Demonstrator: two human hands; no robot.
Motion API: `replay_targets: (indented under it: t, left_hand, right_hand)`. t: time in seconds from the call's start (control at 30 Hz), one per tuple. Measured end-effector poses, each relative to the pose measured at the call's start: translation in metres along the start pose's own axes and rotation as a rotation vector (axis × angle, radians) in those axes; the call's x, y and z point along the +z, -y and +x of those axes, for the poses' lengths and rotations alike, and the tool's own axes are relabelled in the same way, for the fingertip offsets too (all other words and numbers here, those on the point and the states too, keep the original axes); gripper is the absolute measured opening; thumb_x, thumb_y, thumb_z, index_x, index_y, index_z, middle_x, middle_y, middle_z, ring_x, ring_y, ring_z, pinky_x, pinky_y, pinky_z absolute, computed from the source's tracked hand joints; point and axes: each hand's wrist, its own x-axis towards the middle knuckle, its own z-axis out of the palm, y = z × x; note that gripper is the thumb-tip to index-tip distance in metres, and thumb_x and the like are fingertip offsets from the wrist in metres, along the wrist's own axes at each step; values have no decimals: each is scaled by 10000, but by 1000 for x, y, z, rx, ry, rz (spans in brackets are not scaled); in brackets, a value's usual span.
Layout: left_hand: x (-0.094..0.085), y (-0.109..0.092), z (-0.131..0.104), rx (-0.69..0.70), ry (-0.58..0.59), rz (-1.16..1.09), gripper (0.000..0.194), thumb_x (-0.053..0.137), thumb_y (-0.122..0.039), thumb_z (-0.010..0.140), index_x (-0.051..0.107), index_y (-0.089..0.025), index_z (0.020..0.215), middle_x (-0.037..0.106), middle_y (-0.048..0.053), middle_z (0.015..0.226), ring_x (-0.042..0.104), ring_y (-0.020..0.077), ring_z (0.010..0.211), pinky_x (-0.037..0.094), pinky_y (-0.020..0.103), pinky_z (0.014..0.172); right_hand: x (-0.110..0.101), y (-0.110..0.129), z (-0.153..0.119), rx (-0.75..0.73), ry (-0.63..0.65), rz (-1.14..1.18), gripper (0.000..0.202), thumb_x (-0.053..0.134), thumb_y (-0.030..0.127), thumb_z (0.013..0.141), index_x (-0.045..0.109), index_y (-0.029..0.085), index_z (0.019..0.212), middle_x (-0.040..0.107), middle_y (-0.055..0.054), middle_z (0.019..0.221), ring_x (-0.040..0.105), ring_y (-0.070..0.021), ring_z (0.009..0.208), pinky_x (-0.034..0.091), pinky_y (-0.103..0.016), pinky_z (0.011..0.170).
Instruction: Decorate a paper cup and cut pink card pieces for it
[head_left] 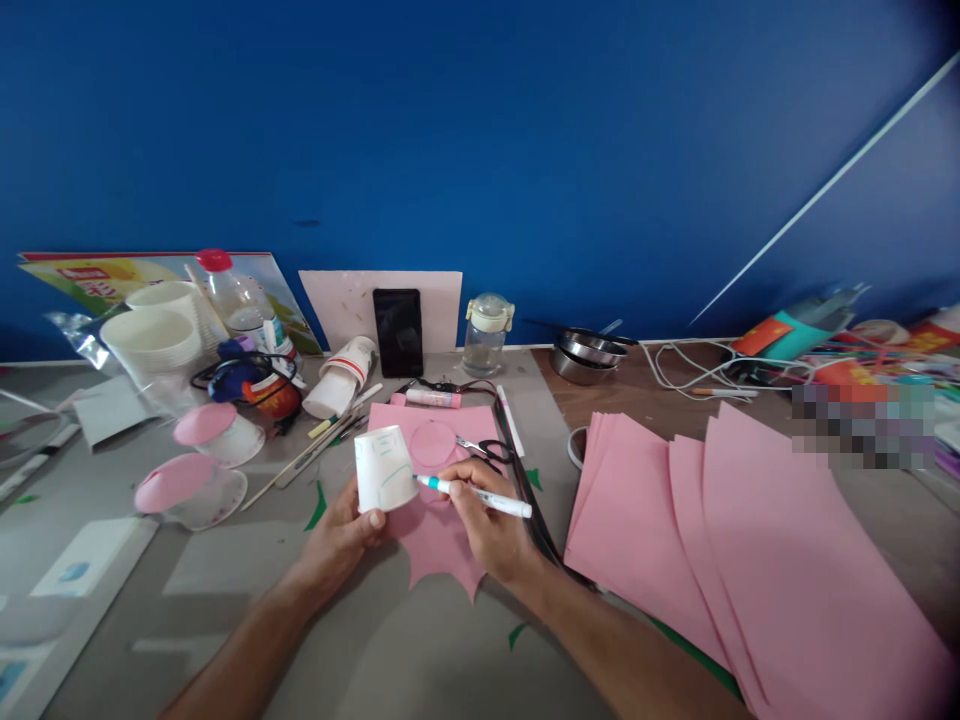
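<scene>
A white paper cup (385, 468), upside down with thin green lines on its side, is held by my left hand (341, 525), the thumb on its lower edge. My right hand (491, 515) grips a white marker (491, 498) with a teal tip that meets the cup's right side. Beneath both hands lies a cut pink paper (442, 555) with a scalloped edge. A pink paper circle (433, 443) rests behind the cup, and black-handled scissors (495, 451) lie just to its right.
Pink sheets (630, 500) are stacked at the right. Two pink-topped cups (240, 440), stacked paper cups (154, 345) and a red-capped bottle (232, 295) stand left. Behind are a phone (398, 333), a glass jar (486, 345) and metal bowls (589, 358). Sticks and green scraps lie about.
</scene>
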Motion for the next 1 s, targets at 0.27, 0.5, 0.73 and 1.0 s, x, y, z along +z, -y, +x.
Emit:
replay_targets:
  t: [0.27, 0.5, 0.73, 1.0]
  left_hand:
    - [-2, 2, 2, 21, 6, -3, 591, 768, -620, 585, 585, -143, 882, 440, -48, 584, 306, 85, 522, 270, 225, 477]
    - [-1, 1, 3, 21, 19, -40, 568, 780, -611, 575, 588, -145, 838, 462, -38, 615, 317, 83, 534, 273, 222, 477]
    - [-1, -3, -1, 3, -8, -191, 486, 805, -538, 600, 604, -143, 798, 456, -41, 579, 328, 76, 513, 293, 215, 482]
    - [-1, -16, -2, -76, -94, -486, 553, 763, -585, 635, 683, -83, 853, 407, -47, 544, 339, 94, 512, 396, 247, 530]
  right_hand:
    - [-3, 0, 1, 62, -27, 104, 230, 484, 293, 877, 628, 183, 736, 615, -14, 651, 551, -142, 613, 430, -259, 561]
    - [0, -6, -3, 43, -104, 202, 280, 478, 436, 931, 615, 192, 938, 632, -31, 786, 562, -143, 666, 480, -281, 629]
    - [3, -13, 2, 113, -139, 313, 388, 438, 495, 949, 568, 175, 1127, 638, 0, 669, 464, -102, 486, 410, -236, 478]
    - [3, 5, -12, -310, 198, 133, 345, 418, 439, 955, 586, 208, 1148, 659, -66, 839, 588, -181, 724, 478, -338, 701]
